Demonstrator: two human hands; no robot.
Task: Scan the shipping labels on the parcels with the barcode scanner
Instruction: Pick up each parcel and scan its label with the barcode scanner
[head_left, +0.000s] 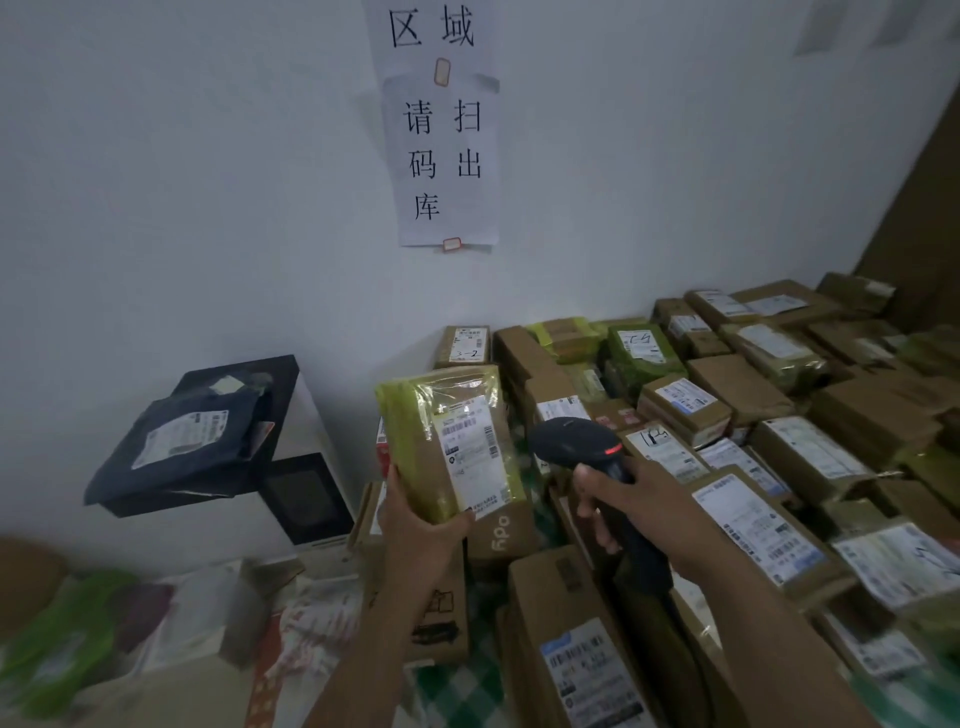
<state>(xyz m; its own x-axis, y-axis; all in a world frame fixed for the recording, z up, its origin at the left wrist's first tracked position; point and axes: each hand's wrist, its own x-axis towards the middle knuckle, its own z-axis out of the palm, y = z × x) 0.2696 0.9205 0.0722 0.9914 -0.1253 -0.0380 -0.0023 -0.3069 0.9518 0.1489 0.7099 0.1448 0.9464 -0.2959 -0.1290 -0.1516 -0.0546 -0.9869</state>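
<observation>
Cardboard wrapped in yellow-green tape, that's the parcel (447, 415) I've got in my left hand (415, 525), held up over the front-left edge of the pile, near the white wall. Its long axis stands nearly upright, with the top end leaning a bit away from me toward the wall. The white shipping label (470, 457) runs lengthwise down the face turned toward me. My left hand grips the bottom end from underneath, thumb across the front, forearm coming up from the bottom of the view.

My right hand (623, 499) is wrapped around the handle of the black barcode scanner (576, 441), just beside the parcel but not touching it. The scanner head is up and points left at the label with a red light glowing on it, and the handle slants down to the right.

Brown boxes (727, 410) with labels fill everything to the right, and a paper sign (447, 156) with handwritten characters is taped on the wall above.
</observation>
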